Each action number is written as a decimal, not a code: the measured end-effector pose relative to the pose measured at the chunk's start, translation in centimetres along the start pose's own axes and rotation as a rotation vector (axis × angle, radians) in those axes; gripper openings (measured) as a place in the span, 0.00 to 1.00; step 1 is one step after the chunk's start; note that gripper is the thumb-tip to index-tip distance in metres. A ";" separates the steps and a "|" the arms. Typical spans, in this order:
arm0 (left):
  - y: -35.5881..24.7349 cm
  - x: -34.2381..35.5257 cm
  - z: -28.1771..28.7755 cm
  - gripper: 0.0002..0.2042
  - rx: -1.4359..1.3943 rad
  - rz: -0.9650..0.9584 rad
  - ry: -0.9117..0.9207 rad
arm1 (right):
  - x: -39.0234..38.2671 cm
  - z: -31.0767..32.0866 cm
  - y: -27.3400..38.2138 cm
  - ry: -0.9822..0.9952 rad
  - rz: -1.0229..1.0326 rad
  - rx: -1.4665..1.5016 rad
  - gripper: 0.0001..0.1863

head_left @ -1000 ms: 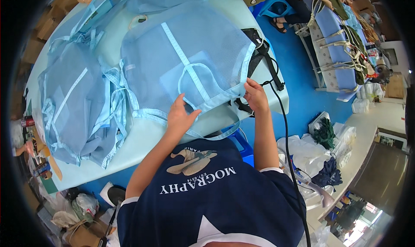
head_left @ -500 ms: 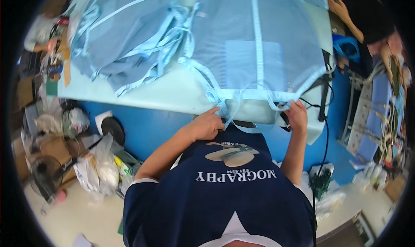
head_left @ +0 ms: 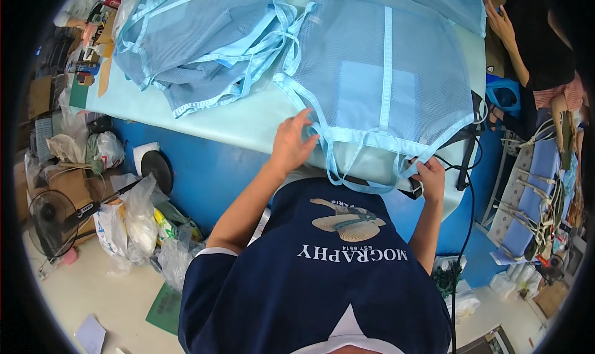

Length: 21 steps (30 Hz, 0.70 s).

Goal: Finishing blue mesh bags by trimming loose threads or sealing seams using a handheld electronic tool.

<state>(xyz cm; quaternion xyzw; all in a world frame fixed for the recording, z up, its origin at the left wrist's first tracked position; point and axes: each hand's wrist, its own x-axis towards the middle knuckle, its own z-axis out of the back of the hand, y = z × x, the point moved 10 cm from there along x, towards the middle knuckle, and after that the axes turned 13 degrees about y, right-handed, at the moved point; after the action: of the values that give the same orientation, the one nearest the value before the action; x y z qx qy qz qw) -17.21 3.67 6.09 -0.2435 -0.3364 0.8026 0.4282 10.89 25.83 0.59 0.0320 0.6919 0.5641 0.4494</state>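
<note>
A light blue mesh piece (head_left: 372, 50) with pale binding and a square pocket (head_left: 362, 93) lies flat at the table's near edge, loose straps hanging from its lower border. My left hand (head_left: 297, 137) is raised at its lower left corner, thumb and fingers apart, beside the hanging straps (head_left: 331, 168). At the lower right corner my right hand (head_left: 426, 171) pinches the pale blue binding. A second bundle of blue mesh with tangled straps (head_left: 198, 56) lies to the left. Black straps (head_left: 465, 168) and a cord show under the right corner.
A pale table (head_left: 142, 115) spans ahead. Another person's hand (head_left: 502, 25) is at upper right, near a blue stool (head_left: 501, 93). A rack with cords (head_left: 527, 205) stands right. A fan (head_left: 52, 224) and plastic bags (head_left: 139, 224) lie left; a dark cable hangs beside my right arm.
My view has swung, bringing the other person closer into frame. My left hand has come off the lower border, lifting with fingers opened. My right hand stays at the right corner.
</note>
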 end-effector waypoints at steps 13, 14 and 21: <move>-1.6 -2.5 -3.1 0.24 -0.053 -0.375 0.206 | -0.1 2.5 -2.7 -0.178 0.135 -0.132 0.07; -1.3 -2.6 -3.3 0.24 -0.055 -0.373 0.206 | -0.2 2.7 -2.8 -0.190 0.129 -0.150 0.07; 6.1 0.8 -1.2 0.10 -0.967 0.310 -0.020 | -1.4 2.2 -1.9 -0.267 0.116 -0.146 0.07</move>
<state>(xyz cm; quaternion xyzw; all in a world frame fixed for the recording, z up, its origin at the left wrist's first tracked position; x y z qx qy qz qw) -20.01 2.23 0.68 -0.4531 -0.6335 0.6116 0.1390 14.07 26.03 0.02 0.1141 0.5802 0.6286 0.5052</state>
